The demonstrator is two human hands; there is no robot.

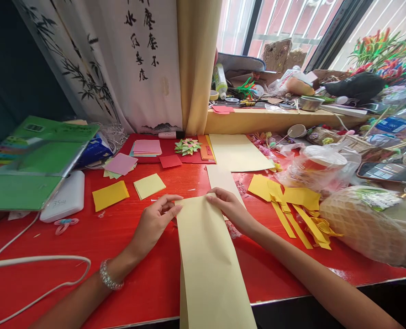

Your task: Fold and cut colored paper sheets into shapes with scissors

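Observation:
A long pale yellow sheet of paper (211, 256), folded lengthwise, stretches from the middle of the red table past its front edge. My left hand (160, 217) pinches its far left corner between thumb and fingers. At the far right corner, my right hand (228, 208) grips the same paper, thumb on top. Just beyond lies a narrow pale strip of paper (219, 176), partly hidden by my right hand. Left of the hands rest a stack of pale yellow squares (150, 186) and a stack of deeper yellow squares (110, 196).
Yellow paper scraps (302, 201) and a netted bundle (370, 224) lie to the right. A larger pale sheet (239, 153) and a folded paper ornament (187, 146) sit at the back. On the left are a green packet (34, 160), a white power bank (64, 196) and a cable (38, 258).

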